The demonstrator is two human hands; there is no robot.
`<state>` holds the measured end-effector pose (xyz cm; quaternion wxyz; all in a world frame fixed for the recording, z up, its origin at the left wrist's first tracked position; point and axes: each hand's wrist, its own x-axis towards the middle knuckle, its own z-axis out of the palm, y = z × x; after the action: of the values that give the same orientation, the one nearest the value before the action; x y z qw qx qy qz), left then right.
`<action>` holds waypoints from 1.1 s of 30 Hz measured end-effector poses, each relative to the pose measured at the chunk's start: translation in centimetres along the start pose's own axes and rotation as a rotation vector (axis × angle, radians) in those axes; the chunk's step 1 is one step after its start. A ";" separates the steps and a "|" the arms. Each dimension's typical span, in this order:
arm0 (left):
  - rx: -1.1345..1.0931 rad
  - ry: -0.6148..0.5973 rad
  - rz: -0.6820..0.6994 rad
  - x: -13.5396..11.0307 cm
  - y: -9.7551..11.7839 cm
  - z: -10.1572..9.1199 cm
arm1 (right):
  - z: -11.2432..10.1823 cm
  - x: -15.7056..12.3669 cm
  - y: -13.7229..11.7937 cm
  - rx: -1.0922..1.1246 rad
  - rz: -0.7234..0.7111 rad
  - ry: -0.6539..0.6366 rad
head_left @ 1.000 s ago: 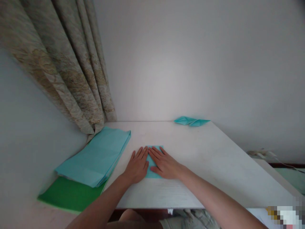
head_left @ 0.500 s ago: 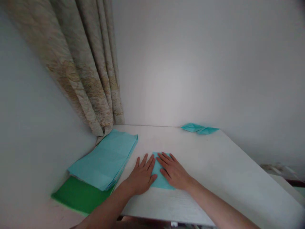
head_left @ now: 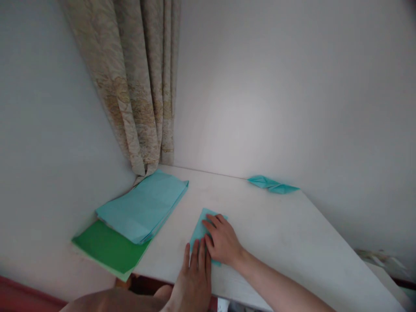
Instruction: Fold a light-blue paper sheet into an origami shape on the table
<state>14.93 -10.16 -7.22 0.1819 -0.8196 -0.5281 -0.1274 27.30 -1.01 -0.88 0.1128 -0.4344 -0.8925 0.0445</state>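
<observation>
A small folded sheet of light-blue paper (head_left: pixel 199 228) lies flat on the white table near its front edge. My left hand (head_left: pixel 195 273) rests on the paper's lower part, fingers stretched out and pointing away from me. On the right part of the sheet, my right hand (head_left: pixel 222 238) lies with its fingers spread and slightly bent. The two hands nearly meet at the paper's middle, and between them they cover much of it.
A stack of light-blue paper (head_left: pixel 146 208) lies at the left on top of green paper (head_left: pixel 110 247). Folded blue paper pieces (head_left: pixel 273 185) sit by the back wall. A patterned curtain (head_left: pixel 143 104) hangs in the corner above the stack.
My left hand has slid toward me to the paper's lower edge. My right hand has shifted slightly down and its fingers are more bent. The paper has turned a little; the view has tilted.
</observation>
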 end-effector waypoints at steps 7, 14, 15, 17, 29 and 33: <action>0.058 0.009 -0.075 0.3 1.6 -1.2 | -0.3 3.7 3.0 0.062 -0.110 -0.097; 0.039 -0.026 -0.170 0.4 3.0 -1.7 | 0.0 3.4 3.0 0.106 -0.165 -0.061; 0.034 -0.032 -0.165 0.5 3.0 -1.8 | 0.0 3.4 3.1 0.116 -0.188 -0.048; 0.032 -0.050 -0.163 0.5 2.9 -1.9 | 0.1 3.5 3.5 0.120 -0.184 -0.016; 0.077 -0.129 -0.160 0.7 2.6 -2.4 | -0.1 3.2 4.0 0.164 -0.144 -0.124; 0.067 -0.126 -0.137 0.6 2.4 -2.4 | 0.0 3.8 5.0 0.166 0.013 -0.114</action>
<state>17.32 -11.65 -5.19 0.1665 -0.7816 -0.5971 -0.0699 28.90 5.05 -1.13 0.0973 -0.4261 -0.8879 0.1439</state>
